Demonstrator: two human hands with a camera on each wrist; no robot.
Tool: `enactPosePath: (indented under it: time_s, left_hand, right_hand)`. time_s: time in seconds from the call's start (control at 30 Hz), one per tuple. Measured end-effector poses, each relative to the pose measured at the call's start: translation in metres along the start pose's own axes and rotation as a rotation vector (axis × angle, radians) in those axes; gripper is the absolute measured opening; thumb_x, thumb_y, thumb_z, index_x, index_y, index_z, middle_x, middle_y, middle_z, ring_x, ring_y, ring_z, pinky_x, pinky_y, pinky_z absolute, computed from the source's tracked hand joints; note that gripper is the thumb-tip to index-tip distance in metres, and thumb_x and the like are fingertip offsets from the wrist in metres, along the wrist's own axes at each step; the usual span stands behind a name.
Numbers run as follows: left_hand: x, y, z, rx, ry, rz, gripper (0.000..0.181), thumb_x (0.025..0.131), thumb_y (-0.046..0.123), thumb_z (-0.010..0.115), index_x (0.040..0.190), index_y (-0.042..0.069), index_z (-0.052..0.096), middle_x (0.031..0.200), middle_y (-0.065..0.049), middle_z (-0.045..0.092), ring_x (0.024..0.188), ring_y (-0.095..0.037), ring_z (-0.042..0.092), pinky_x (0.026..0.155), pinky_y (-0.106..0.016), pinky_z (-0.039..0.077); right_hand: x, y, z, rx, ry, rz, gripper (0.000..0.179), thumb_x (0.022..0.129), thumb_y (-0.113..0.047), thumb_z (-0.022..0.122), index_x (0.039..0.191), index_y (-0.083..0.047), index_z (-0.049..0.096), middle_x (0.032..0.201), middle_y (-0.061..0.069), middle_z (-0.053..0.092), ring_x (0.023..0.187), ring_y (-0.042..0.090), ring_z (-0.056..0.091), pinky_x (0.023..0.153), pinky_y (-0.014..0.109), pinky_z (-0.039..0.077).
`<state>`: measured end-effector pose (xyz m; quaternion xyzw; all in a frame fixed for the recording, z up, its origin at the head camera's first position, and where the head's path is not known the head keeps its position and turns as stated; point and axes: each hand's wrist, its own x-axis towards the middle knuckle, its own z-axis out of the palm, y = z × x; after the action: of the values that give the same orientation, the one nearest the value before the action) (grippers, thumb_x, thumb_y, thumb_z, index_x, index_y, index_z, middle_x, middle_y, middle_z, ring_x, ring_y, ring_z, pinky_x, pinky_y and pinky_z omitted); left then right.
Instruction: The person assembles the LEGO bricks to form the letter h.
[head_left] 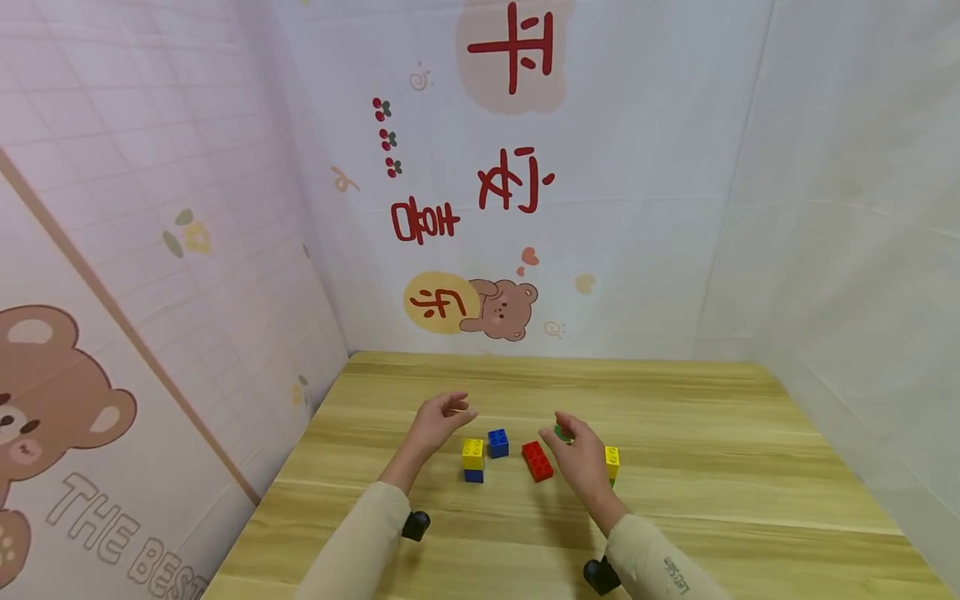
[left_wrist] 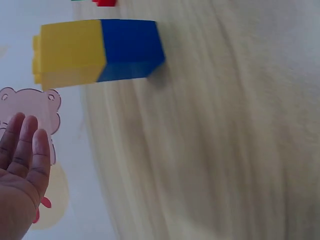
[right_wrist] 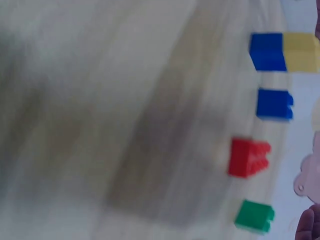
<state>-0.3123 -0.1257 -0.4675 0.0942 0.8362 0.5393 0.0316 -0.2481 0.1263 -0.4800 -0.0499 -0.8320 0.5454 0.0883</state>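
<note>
My left hand (head_left: 442,419) hovers over the wooden table (head_left: 712,467) with relaxed fingers (left_wrist: 24,150) and holds nothing. Just right of it stands a yellow brick stacked on a blue one (head_left: 473,460) (left_wrist: 97,51) (right_wrist: 285,51). A single blue brick (head_left: 498,442) (right_wrist: 274,104) and a red brick (head_left: 537,461) (right_wrist: 247,157) lie between my hands. My right hand (head_left: 579,457) is loosely curled and empty, its fingertips close to a green brick (head_left: 560,432) (right_wrist: 255,216) but apart from it. A yellow brick (head_left: 612,462) sits partly hidden behind that hand.
Patterned walls with bear drawings (head_left: 504,308) close in the table on the left, back and right. Bare wood stretches to the right of the bricks and towards the near edge. Both wrist views are motion-blurred.
</note>
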Motion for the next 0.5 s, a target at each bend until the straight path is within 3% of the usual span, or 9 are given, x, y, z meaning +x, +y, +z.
enactPosePath:
  time_s: [0.3,0.5]
  left_hand:
    - [-0.013,-0.02,-0.005,-0.024,-0.084,-0.048,0.057,0.094,0.043,0.068,0.139,0.01,0.057,0.125,-0.008,0.062,0.11,-0.024,0.058,0.094,-0.043,0.05]
    - [-0.019,-0.029,-0.007,-0.027,-0.134,-0.037,0.055,0.095,0.04,0.067,0.139,0.008,0.056,0.128,-0.01,0.061,0.113,-0.027,0.058,0.096,-0.048,0.048]
  right_hand:
    - [-0.013,0.021,0.029,-0.043,0.017,0.108,0.053,0.096,-0.026,0.068,0.139,0.001,0.053,0.135,0.022,0.056,0.121,0.038,0.053,0.099,0.051,0.046]
    - [-0.017,0.034,0.038,-0.036,0.042,0.103,0.052,0.095,-0.022,0.069,0.137,0.004,0.054,0.134,0.025,0.056,0.12,0.042,0.054,0.099,0.053,0.045]
